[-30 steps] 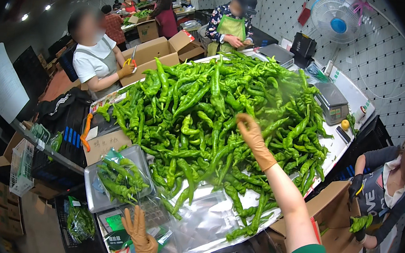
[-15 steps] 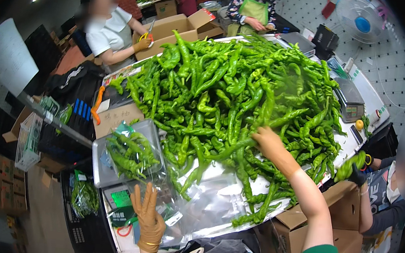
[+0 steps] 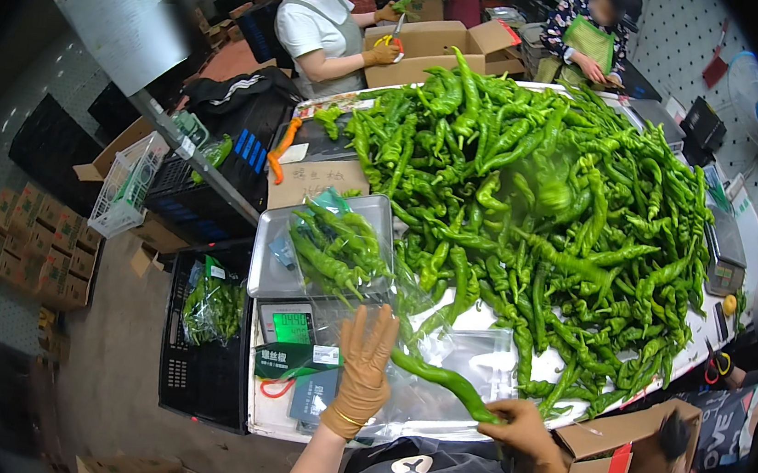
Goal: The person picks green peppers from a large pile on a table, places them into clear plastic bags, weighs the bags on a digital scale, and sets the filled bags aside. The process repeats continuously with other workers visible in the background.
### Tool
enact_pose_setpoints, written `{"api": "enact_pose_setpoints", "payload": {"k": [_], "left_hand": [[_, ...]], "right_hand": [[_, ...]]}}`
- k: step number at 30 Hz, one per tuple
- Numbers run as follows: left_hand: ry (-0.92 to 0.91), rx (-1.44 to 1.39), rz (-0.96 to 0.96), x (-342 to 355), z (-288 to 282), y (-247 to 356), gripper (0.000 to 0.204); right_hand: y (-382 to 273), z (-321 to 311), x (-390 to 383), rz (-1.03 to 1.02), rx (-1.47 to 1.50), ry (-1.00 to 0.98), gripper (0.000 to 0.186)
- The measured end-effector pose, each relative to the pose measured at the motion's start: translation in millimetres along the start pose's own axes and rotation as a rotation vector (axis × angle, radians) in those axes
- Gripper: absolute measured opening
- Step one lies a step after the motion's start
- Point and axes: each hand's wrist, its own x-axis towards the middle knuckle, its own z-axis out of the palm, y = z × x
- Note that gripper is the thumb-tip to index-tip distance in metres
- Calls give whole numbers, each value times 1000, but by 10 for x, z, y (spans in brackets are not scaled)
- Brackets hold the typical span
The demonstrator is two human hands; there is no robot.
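Observation:
My right hand (image 3: pixel 520 434), in a tan glove, is closed on the near end of a long green pepper (image 3: pixel 442 379) in front of the pile. The pepper's other end points toward my left hand (image 3: pixel 364 360), also gloved, with its fingers stretched up and spread. That hand is beside the loose mouth of a clear plastic bag; I cannot tell whether it touches it. Green peppers fill the bag (image 3: pixel 330 242), which lies on the scale's metal tray (image 3: pixel 267 266). Below it the scale's green display (image 3: pixel 290 326) is lit. A large pile of green peppers (image 3: pixel 535 244) covers the table.
Flat clear bags (image 3: pixel 472 362) lie at the table's front. A black crate (image 3: pixel 178 386) at left holds a bagged bundle of peppers (image 3: pixel 214 307). An open cardboard box (image 3: pixel 589 439) stands at right, beside a co-worker's black-gloved hand (image 3: pixel 674 436). Across the table, another worker holds scissors (image 3: pixel 387 45).
My right hand has come from the pile toward me, drawing out a long pepper. My left hand stays spread beside the bag. The whole view has shifted to the left.

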Motion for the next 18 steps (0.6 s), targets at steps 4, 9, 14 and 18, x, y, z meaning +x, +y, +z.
{"api": "enact_pose_setpoints", "payload": {"k": [4, 9, 14, 18], "left_hand": [[-23, 46, 2, -26, 91, 40, 88], [116, 76, 56, -53, 143, -9, 79], [92, 74, 30, -158, 213, -68, 80], [90, 44, 18, -157, 135, -52, 82]], "right_hand": [[-464, 592, 646, -144, -78, 87, 44], [-858, 1298, 1657, -398, 111, 227, 48], [-1178, 1860, 2265, -473, 429, 236, 59], [-907, 1648, 2604, -749, 108, 465, 44]]}}
